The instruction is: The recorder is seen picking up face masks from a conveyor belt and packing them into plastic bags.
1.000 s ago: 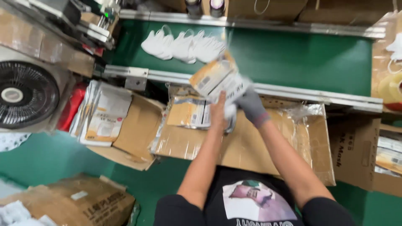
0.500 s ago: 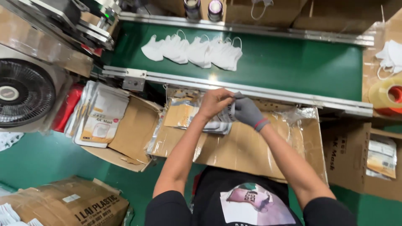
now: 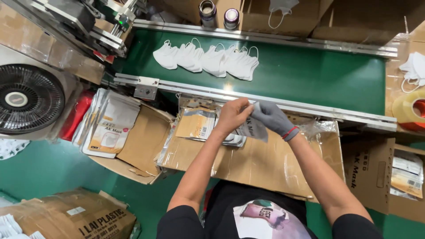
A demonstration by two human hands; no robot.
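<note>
My left hand (image 3: 232, 116), bare, and my right hand (image 3: 272, 118), in a grey glove, together pinch a grey flat mask pouch (image 3: 253, 129) above a cardboard work board (image 3: 265, 163). Under the hands lies a small pile of pouches (image 3: 197, 125), tan and silver. Several white face masks (image 3: 208, 59) lie in a row on the green conveyor belt (image 3: 310, 75) beyond the hands.
A stack of printed pouches (image 3: 108, 126) sits on a cardboard flap at left. A black fan (image 3: 28, 99) stands far left. A machine (image 3: 88, 22) is at top left. Cardboard boxes (image 3: 380, 175) and tape rolls (image 3: 409, 108) stand at right. Another box (image 3: 75, 217) lies bottom left.
My hands came down from holding a pouch up over the belt to the board. The masks on the belt have moved to the right.
</note>
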